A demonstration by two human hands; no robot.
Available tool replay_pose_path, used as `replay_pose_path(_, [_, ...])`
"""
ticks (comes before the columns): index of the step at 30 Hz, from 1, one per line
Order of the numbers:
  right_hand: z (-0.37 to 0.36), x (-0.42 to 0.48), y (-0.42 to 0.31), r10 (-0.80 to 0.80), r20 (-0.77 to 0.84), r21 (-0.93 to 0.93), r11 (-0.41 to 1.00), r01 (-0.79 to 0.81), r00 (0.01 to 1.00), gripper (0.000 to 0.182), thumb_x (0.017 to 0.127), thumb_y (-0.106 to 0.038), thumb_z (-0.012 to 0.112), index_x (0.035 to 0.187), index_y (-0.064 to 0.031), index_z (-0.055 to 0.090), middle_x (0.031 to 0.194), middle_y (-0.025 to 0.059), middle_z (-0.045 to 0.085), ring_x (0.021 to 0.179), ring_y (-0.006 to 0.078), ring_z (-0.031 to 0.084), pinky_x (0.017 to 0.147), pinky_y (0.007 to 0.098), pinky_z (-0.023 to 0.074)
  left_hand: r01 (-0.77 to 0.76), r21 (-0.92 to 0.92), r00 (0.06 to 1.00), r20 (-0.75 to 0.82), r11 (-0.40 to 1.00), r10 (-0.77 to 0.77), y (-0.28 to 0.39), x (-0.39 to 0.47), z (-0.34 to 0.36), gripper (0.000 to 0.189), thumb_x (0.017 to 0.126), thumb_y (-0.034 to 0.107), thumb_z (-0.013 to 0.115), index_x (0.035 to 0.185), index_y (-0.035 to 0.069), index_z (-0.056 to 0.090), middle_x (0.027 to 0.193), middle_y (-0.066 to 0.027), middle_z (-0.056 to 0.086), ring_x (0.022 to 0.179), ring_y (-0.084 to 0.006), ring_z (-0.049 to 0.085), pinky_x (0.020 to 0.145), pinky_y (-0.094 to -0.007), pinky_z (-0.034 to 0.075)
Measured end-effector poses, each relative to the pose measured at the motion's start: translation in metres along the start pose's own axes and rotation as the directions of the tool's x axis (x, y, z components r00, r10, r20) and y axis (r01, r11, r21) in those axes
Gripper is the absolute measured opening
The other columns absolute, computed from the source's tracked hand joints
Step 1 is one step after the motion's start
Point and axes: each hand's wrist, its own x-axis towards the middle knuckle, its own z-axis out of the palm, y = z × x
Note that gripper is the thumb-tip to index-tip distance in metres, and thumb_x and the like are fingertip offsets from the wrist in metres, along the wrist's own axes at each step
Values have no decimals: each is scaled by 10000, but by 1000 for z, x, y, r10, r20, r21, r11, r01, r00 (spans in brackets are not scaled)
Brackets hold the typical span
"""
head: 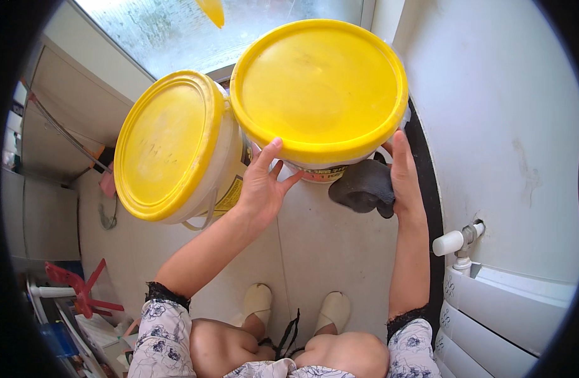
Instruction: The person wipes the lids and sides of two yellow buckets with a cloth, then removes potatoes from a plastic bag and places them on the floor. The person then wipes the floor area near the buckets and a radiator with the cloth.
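A white plastic bucket with a yellow lid (318,85) stands by the window, between my two hands. My left hand (263,186) grips its near left side, the thumb on the lid's rim and the fingers below it. On its right side, my right hand (405,175) is against the bucket and also holds a dark grey cloth (365,184), which hangs beside the bucket's wall. The right fingers are partly hidden. Left of it, a second yellow-lidded bucket (164,146) is beside the first, its wire-like handle hanging down.
A white radiator (497,302) with a valve (464,238) is along the right wall. A red plastic stand or rack part (84,288) sits among clutter at lower left. A hose (62,123) hangs by a cabinet (77,90). A fogged window (176,33) is behind the buckets.
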Motion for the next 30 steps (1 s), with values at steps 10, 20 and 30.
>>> replay_pose_path(10, [25, 10, -10, 20, 121, -60, 998, -13, 992, 789, 808, -404, 677, 1364, 19, 310, 1220, 166, 534, 1142, 242, 508, 919, 305, 420, -27, -32, 1000, -11, 999, 27, 6, -2, -22, 604, 772, 387, 709, 1245, 153, 414, 1271, -21, 356, 1263, -208, 295, 1042, -521, 305])
replay_pose_path(20, [54, 30, -3, 45, -7, -215, 976, -46, 999, 918, 736, -577, 651, 1286, 96, 357, 1222, 245, 517, 1152, 296, 515, 949, 327, 401, 22, -552, 975, -174, 834, -141, 50, -70, -127, 855, 734, 433, 735, 1322, 31, 262, 1325, -132, 243, 1295, -364, 240, 1062, -597, 246])
replay_pose_path(30, [132, 84, 10, 52, 119, -209, 978, -26, 991, 757, 742, -385, 714, 1180, 162, 429, 1136, 214, 565, 1005, 225, 575, 877, 300, 452, -285, -662, 934, -354, 693, 47, 92, -85, -203, 858, 696, 189, 713, 1374, 38, 209, 1399, -236, 203, 1303, -470, 207, 1073, -601, 242])
